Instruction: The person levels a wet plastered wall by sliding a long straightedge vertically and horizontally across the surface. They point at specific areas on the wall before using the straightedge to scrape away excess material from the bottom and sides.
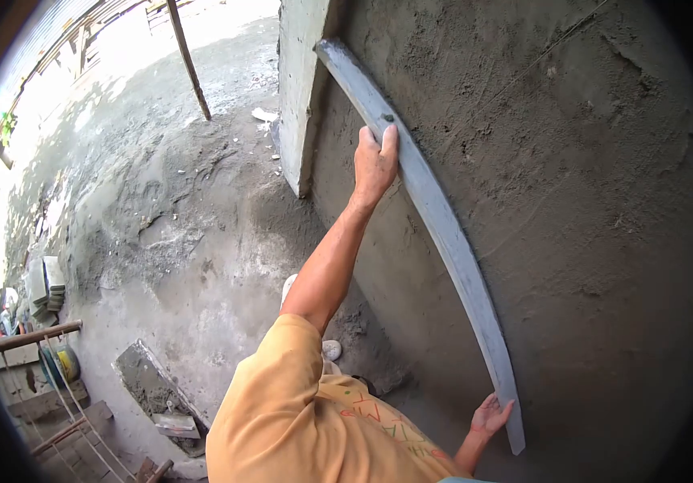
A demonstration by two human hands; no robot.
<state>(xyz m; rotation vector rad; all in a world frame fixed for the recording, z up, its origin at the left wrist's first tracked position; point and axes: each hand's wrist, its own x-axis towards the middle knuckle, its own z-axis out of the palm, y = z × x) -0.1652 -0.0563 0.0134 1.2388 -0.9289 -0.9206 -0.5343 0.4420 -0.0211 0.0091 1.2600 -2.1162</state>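
Observation:
A long grey metal straightedge (451, 229) lies slanted against the wet plastered wall (588, 201) and looks curved in the wide lens. My left hand (375, 159) grips it near its upper end, arm stretched out, thumb and fingers closed over the edge. Close to the lower end, my right hand (491, 416) has its fingers curled at the bar's edge, palm partly turned up. Part of the right forearm is hidden by the orange shirt. Smears of mortar mark the bar's face, and the plaster beside it is rough and ridged.
A concrete column edge (305, 113) stands beside the wall. On the mortar-strewn ground lie a mortar board (141, 374) and a plastering float (176, 425). Stacked slabs (46, 286), a spool (65, 365), ropes (61, 394) and a post (189, 60) are farther left.

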